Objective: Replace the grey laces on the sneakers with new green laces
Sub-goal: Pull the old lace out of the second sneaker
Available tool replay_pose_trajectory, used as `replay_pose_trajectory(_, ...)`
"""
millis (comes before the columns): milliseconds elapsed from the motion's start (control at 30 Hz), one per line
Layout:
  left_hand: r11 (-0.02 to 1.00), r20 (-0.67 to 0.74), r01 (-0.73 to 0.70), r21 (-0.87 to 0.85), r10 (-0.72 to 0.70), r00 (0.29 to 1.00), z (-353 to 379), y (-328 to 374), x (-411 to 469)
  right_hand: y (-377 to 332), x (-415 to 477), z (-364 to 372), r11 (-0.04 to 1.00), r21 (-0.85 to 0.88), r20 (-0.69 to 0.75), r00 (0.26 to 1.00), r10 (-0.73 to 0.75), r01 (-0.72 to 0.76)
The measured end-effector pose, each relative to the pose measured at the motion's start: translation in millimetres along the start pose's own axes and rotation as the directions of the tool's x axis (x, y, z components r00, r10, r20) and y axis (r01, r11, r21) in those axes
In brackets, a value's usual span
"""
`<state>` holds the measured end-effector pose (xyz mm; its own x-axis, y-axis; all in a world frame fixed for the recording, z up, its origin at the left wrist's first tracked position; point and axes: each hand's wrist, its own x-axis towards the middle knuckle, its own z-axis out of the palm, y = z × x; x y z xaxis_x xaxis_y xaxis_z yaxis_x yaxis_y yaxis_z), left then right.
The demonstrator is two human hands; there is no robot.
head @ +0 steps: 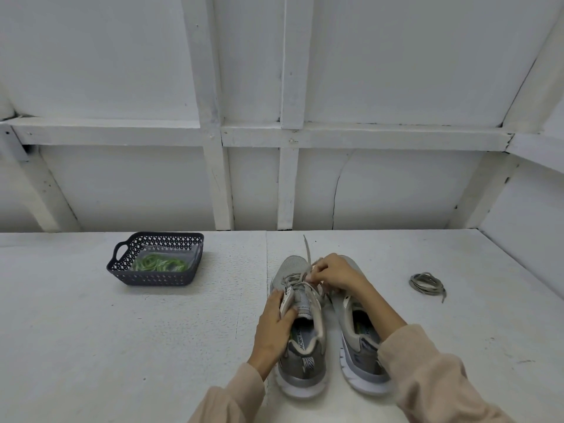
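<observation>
Grey loose lace [425, 282] lies right; basket [158, 277] holds green laces [158, 263] left.

Soft, even, cool light casts faint shadows; wide-angle distortion bends the edges, and detail is slightly soft.

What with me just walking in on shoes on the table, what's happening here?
A person appears to be unlacing. Their left hand steadies the laced sneaker by its tongue, while the right hand pinches its grey lace at the eyelets. The other sneaker stands beside it. A loose grey lace lies coiled on the table to the right. The green laces sit in the dark basket, untouched.
</observation>
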<state>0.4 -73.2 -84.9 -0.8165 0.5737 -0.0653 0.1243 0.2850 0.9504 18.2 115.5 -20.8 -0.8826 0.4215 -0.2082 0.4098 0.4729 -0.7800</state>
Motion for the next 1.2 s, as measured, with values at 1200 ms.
replay_pose_trajectory(1200, 1.000, -0.003, -0.019, -0.021, 0.019, 1.000, -1.5, 5.3, -1.9, -5.1, 2.9, 3.5, 0.987, 0.120, 0.009, 0.994, 0.109, -0.109)
